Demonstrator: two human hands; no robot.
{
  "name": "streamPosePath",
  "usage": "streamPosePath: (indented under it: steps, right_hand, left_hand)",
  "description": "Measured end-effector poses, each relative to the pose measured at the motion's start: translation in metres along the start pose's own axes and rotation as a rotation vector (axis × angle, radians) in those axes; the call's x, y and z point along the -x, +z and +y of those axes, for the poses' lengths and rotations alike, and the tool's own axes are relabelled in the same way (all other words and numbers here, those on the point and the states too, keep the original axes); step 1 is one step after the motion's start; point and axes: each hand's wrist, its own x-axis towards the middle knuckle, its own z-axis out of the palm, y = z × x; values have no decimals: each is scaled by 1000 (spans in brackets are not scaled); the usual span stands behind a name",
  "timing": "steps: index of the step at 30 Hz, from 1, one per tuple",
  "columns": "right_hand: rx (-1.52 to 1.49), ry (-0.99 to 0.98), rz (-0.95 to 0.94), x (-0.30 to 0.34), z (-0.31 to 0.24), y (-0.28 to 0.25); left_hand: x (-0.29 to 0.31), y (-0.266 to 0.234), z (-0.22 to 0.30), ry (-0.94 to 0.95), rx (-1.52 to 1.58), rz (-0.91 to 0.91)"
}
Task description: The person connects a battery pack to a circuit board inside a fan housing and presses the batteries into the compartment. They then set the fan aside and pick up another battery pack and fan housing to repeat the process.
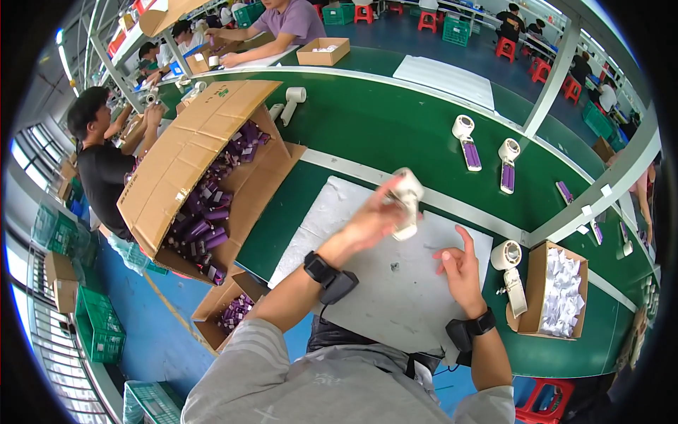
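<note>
My left hand (pixel 381 212) is closed around a white plastic housing (pixel 407 198) with a rounded head and a handle, held above the pale foam mat (pixel 381 290). Motion smears both slightly. Over the mat's right side hovers my right hand (pixel 461 274), its fingers apart and nothing in them. Nearest to it, on the right, lies another white housing (pixel 507 256) with a round, open head and a handle; it rests beside a carton (pixel 585 283) full of small white pieces.
At the left, a tilted carton (pixel 187 134) holds many purple battery cells (pixel 205 219); a smaller carton (pixel 205 311) of them stands below. Housings with purple cells (pixel 471 152) lie on the green conveyor belt (pixel 381 106). A metal post (pixel 600 184) rises at the right. Co-workers sit along the line.
</note>
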Motion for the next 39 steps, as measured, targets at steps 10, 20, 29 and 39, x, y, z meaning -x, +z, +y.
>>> streamPosePath:
  steps: [10,20,29,39]
  right_hand:
    - [-121,8,-89,0,-1,8]
    - [48,87,-135,-2,-1,-1]
    - [45,59,-109,-3,0,-1]
    - [36,97,-62,3,1,-5]
  left_hand:
    - [8,27,-48,71,-644,-212]
    - [-1,-120,126,696,-753,771]
    - [17,-244,202,279,-829,1414]
    - [41,-183,168,962,-1239,1282]
